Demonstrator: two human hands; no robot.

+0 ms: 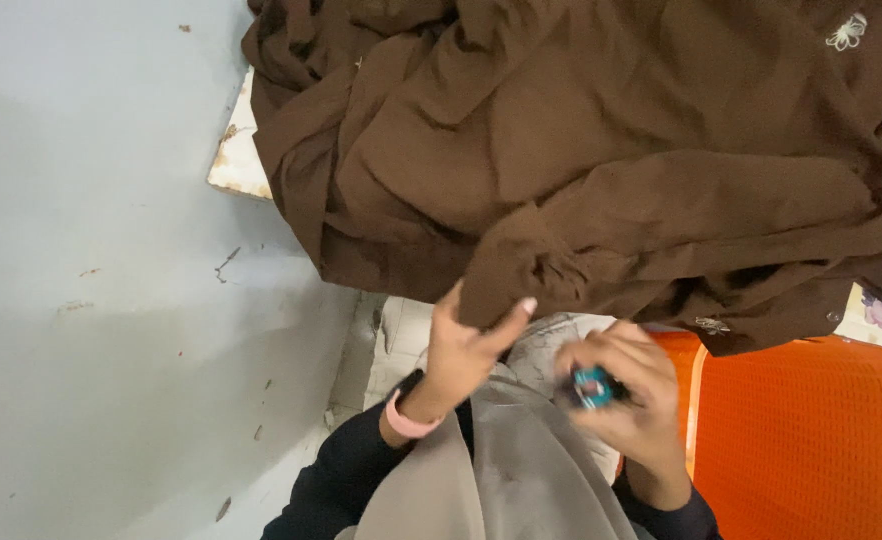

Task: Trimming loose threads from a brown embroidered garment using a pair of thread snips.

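Fingers (601, 365) of the right hand (626, 410) curl shut around a small teal object (592, 386). Just left, the left hand (461, 350) pinches a fold of the brown cloth (581, 150), which looks soft, light and limp, best gathered by its hem. Beyond, it heaps over a white tabletop (236, 160).

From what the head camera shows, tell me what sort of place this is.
Probably a plain room at home used for hand sewing: a pale painted wall, an orange plastic chair, and brown fabric held by the left hand.
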